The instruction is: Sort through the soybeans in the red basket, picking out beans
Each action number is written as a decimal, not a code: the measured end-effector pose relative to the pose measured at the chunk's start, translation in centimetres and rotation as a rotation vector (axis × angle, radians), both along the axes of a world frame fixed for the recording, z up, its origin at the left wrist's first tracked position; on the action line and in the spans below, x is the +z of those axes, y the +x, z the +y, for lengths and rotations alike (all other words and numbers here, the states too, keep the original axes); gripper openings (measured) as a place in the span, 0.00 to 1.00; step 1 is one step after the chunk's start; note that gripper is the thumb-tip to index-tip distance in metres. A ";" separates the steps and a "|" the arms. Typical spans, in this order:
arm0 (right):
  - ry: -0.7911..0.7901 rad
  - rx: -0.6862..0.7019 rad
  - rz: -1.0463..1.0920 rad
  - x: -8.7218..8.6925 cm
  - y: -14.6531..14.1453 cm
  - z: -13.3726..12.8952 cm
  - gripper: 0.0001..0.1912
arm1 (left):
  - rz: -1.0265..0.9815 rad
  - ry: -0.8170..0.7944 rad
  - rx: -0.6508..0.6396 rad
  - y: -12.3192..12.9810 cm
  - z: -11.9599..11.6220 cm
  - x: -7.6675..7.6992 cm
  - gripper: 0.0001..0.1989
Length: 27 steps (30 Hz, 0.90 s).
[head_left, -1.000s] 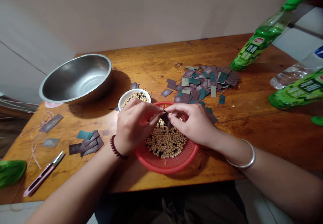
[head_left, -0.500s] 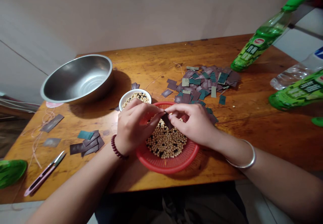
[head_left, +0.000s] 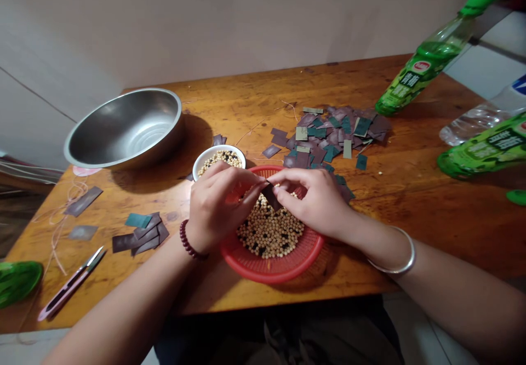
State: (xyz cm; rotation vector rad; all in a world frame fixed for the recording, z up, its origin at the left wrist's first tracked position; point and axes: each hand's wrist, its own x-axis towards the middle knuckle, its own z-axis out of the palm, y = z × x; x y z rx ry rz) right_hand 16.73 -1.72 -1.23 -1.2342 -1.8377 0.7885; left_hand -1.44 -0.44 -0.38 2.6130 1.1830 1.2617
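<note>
The left hand (head_left: 222, 206) and right hand (head_left: 312, 200) meet over a red plastic basket (head_left: 246, 263) of soybeans (head_left: 271, 233), pinching a small dark card strip (head_left: 270, 196) between them.

Dark strip (head_left: 271, 196) — half hidden by fingers (head_left: 291, 176)

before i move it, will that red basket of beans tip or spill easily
The red plastic basket is probably light, and its thin perforated wall may flex if squeezed. The round beans heaped inside are likely to roll, so a tilt could spill them over the rim.
</note>
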 end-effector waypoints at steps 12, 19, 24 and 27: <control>0.014 0.009 0.006 0.0 0.1 0.0 0.11 | -0.012 -0.019 -0.005 0.1 -0.2 0.1 0.04; 0.009 0.009 0.002 0.0 0.1 0.0 0.11 | -0.007 -0.016 -0.005 0.0 -0.1 0.0 0.04; 0.001 0.009 0.002 0.0 0.1 0.0 0.11 | -0.009 -0.023 -0.002 0.0 -0.1 0.0 0.04; -0.001 0.007 0.005 -0.1 0.0 0.0 0.11 | -0.007 -0.027 -0.002 0.0 -0.1 0.1 0.04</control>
